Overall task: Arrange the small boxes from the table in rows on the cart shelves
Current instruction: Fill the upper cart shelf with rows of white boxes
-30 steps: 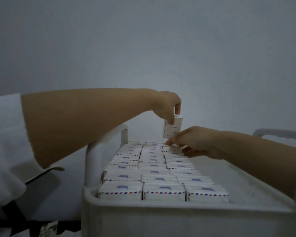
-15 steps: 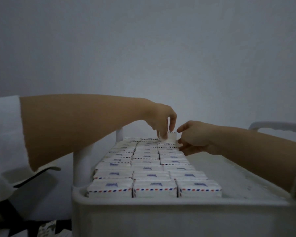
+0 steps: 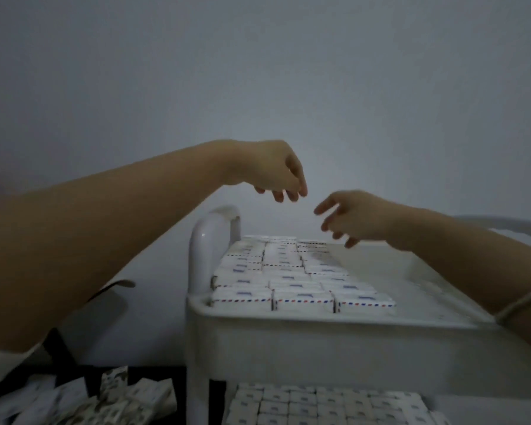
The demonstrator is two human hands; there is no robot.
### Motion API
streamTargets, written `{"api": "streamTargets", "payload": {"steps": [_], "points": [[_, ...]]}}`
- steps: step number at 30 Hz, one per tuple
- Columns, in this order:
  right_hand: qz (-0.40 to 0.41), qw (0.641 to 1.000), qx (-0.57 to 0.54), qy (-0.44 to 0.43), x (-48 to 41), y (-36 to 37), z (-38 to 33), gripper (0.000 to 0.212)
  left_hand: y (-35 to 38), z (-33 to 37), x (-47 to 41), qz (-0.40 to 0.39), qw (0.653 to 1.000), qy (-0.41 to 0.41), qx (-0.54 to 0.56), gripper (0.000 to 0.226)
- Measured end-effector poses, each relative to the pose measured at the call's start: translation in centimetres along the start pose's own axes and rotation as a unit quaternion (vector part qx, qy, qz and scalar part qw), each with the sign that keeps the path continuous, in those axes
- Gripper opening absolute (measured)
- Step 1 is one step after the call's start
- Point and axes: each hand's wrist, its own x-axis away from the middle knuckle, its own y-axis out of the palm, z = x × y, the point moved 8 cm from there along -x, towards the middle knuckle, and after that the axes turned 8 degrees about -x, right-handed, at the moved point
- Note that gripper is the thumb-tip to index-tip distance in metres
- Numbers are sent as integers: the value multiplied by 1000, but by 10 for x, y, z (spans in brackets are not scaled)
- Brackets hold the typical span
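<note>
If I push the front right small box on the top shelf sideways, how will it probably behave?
The front right small box looks like thin cardboard, so probably light and easily dented. It lies flat, so it should slide, not roll or tip. It touches the middle box, so a leftward push likely moves both.

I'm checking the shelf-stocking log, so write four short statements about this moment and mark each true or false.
1. The left hand and the right hand both hold nothing. True.
2. The boxes on the top shelf span its whole width. False: three columns fill the left side; the right side is bare.
3. The lower boxes lie in rows under the top shelf. True.
4. The left hand rests on the boxes. False: it hovers above them.
</note>
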Motion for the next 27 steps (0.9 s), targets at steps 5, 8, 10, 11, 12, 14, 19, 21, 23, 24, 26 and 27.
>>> {"api": "streamTargets", "payload": {"steps": [5,8,10,11,12,14,19,21,23,24,26,27], "points": [[10,976,-167,-140,71,6,-84,16,-35,-39,108,169,973,-44,154,18],[-60,948,-229,-213,123,50,-133,13,-15,-84,180,231,943,-79,224,17],[-111,930,-245,-252,148,88,-159,13,16,-116,225,251,932,-111,238,16],[-136,922,-244,-269,158,109,-169,13,36,-132,246,252,927,-131,246,16],[-161,915,-240,-281,165,132,-176,13,57,-151,267,248,921,-156,259,18],[-211,904,-235,-288,174,182,-185,13,100,-190,308,240,908,-231,255,25],[-272,905,-169,-279,171,311,-184,14,189,-278,421,214,882,-401,127,16],[-282,913,-120,-268,160,362,-176,17,204,-302,458,233,873,-426,50,21],[-285,921,-90,-249,147,409,-166,21,210,-315,482,244,871,-424,-33,21],[-285,925,-80,-240,140,431,-161,24,213,-321,490,244,868,-426,-76,23],[-286,927,-52,-238,129,471,-156,28,219,-333,501,234,856,-439,-142,35],[-286,926,-30,-245,125,490,-155,32,222,-338,503,229,849,-449,-159,42]]}}
